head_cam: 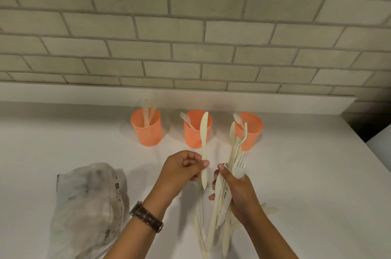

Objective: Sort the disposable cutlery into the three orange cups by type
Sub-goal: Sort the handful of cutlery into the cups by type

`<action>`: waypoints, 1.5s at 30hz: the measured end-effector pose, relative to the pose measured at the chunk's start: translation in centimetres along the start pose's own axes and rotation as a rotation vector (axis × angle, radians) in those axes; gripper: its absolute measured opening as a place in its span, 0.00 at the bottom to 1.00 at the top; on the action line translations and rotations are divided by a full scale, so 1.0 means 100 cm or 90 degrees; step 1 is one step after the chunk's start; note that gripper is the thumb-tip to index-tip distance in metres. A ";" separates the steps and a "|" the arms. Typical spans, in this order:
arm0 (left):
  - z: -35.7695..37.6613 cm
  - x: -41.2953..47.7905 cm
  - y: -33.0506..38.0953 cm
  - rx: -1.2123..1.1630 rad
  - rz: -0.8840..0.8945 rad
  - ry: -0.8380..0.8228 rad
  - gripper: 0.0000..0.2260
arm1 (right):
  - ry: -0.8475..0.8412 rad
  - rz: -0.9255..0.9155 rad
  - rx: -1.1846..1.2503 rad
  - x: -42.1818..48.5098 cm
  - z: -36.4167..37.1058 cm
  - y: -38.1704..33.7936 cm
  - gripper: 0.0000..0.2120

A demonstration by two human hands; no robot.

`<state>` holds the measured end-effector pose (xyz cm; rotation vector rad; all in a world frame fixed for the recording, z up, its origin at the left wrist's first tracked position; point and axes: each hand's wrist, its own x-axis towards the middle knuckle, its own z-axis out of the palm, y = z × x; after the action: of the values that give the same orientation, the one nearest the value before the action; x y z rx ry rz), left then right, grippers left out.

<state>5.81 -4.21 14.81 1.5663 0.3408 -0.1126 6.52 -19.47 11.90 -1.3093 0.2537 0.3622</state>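
Against the back of the white counter, below a brick-pattern wall, stand the three orange cups in a row, each apart from its neighbour. Only a few pieces have gone in: the left cup holds what look like two or three knives, the middle cup shows a single fork leaning on its rim, and the right cup shows one spoon standing in it. Nearer the person, the left hand pinches one knife between thumb and fingertips, the other fingers curled in; the knife stands nearly upright, blade up, in front of the middle cup though not in it. The right hand is closed around a thick bundle of mixed cutlery, fingers wrapped across the handles, with fork tines and spoon bowls fanning out above it toward the right cup. A few more pieces lie on the counter beneath and just beside that hand (how many cannot be told, since the hand and bundle hide them). An emptied-looking plastic bag lies crumpled to the left, well apart from the cups, and a watch sits on the left wrist. Judging by this, sorting is at an early stage: the types seem assigned, but most of the cutlery is unsorted, and the pinched knife likely belongs in the left cup.
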 end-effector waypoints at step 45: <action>0.038 -0.012 -0.016 0.554 0.163 -0.013 0.10 | -0.023 0.029 0.061 0.001 0.013 0.008 0.13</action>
<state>4.77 -8.20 13.52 2.4531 0.0586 -0.0797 6.26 -18.02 11.42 -1.2037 0.2670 0.4075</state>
